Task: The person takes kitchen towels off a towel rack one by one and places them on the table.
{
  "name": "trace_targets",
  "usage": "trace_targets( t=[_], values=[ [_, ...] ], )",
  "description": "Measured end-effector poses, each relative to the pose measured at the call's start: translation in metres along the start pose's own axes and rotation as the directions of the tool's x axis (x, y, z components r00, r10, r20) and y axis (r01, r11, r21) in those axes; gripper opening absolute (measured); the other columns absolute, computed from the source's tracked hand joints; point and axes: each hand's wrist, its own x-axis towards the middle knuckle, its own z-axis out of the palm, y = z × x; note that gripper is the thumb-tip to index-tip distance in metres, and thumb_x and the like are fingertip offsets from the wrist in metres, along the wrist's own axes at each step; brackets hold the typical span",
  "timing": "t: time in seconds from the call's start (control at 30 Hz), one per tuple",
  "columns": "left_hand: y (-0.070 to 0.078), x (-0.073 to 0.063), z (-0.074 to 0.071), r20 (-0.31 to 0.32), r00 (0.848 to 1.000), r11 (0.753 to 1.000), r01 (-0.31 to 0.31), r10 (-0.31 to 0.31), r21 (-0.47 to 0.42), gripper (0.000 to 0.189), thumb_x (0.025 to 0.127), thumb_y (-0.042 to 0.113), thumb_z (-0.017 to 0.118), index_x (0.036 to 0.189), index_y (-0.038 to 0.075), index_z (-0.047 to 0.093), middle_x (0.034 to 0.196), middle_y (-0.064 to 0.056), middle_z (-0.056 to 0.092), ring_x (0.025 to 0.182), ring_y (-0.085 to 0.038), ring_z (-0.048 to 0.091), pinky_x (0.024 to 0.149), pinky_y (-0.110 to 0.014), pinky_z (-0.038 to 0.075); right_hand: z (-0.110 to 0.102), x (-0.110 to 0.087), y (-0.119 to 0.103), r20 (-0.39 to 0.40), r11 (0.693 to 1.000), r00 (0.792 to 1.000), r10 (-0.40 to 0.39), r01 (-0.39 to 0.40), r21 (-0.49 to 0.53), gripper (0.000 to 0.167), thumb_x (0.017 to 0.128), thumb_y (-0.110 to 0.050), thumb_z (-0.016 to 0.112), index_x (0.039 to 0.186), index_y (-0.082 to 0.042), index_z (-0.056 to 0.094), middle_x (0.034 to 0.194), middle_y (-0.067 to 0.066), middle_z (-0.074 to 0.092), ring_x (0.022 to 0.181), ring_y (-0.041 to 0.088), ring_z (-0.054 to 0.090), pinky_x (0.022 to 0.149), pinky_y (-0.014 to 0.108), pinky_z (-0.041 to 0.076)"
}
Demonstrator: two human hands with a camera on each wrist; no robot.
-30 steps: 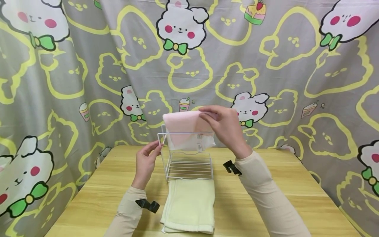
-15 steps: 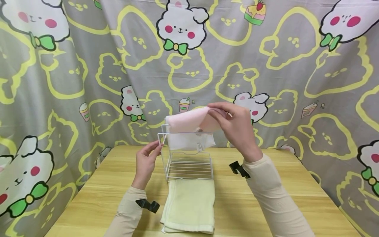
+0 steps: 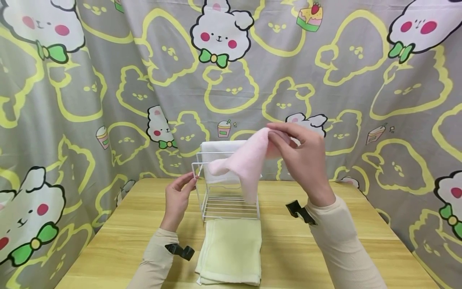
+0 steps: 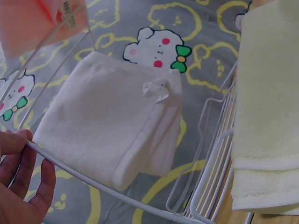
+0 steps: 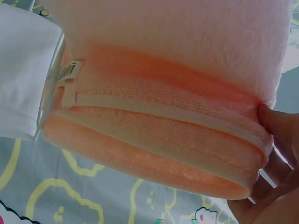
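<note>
**Pinched in right hand (image 3: 306, 160): pink cloth (image 3: 249, 164)**

Dangling in front of the rack (image 3: 231, 207) in the head view, gripped between thumb and fingers from 3 o'clock. Backed at 10 o'clock by a white cloth (image 3: 220, 149), draped on the rack's upper part. Flanked at the rack's 9 o'clock by the left hand (image 3: 179, 190), with thumb and fingers pinching the frame. Fronted at 6 o'clock by a yellow cloth (image 3: 231, 253), folded on the table (image 3: 288, 249). Backdropped at 12 o'clock by a bunny-print curtain (image 3: 231, 88).
</note>
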Motion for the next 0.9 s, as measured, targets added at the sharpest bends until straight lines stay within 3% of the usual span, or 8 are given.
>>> trace_targets(
  t=[0.3, 0.43, 0.67, 0.9],
  values=[
    [-0.001, 0.0, 0.001, 0.0, 1.0, 1.0, -0.004, 0.004, -0.003, 0.023, 0.093, -0.004, 0.071, 0.115, -0.01, 0.07, 0.1, -0.008, 0.078, 0.091, -0.004, 0.069, 0.078, -0.022, 0.061, -0.016, -0.009, -0.005, -0.049, 1.0, 0.999, 0.004, -0.003, 0.014, 0.017, 0.088, -0.001, 0.079, 0.103, -0.007, 0.081, 0.098, 0.008, 0.079, 0.089, 0.004, 0.065, 0.062, 0.015, 0.044],
    [-0.001, -0.001, 0.0, -0.004, 1.0, 1.0, 0.005, -0.005, 0.009, 0.024, 0.093, 0.0, 0.072, 0.116, -0.009, 0.07, 0.102, -0.01, 0.078, 0.093, -0.008, 0.07, 0.079, -0.022, 0.061, -0.022, -0.015, -0.005, -0.051, 0.999, 0.998, 0.024, -0.023, 0.028, 0.019, 0.087, 0.001, 0.079, 0.104, -0.006, 0.081, 0.1, 0.009, 0.078, 0.091, 0.005, 0.067, 0.066, 0.012, 0.05],
    [-0.001, -0.001, 0.001, 0.002, 1.0, 1.0, 0.016, -0.016, 0.006, 0.024, 0.094, -0.002, 0.071, 0.116, -0.01, 0.07, 0.101, -0.009, 0.078, 0.091, -0.002, 0.069, 0.079, -0.022, 0.061, -0.032, -0.03, -0.002, -0.069, 0.997, 0.996, 0.059, -0.056, 0.055, 0.022, 0.084, 0.006, 0.079, 0.104, -0.004, 0.081, 0.098, -0.003, 0.079, 0.087, 0.006, 0.069, 0.076, 0.012, 0.057],
    [0.0, -0.001, -0.001, -0.001, 1.0, 1.0, 0.027, -0.027, 0.016, 0.024, 0.094, 0.002, 0.072, 0.117, -0.008, 0.071, 0.106, -0.017, 0.077, 0.096, -0.011, 0.07, 0.081, -0.023, 0.061, -0.039, -0.04, 0.01, -0.069, 0.994, 0.992, 0.107, -0.106, 0.029, 0.023, 0.084, 0.005, 0.079, 0.105, -0.004, 0.08, 0.095, -0.012, 0.076, 0.075, 0.005, 0.066, 0.068, 0.01, 0.055]
  ],
)
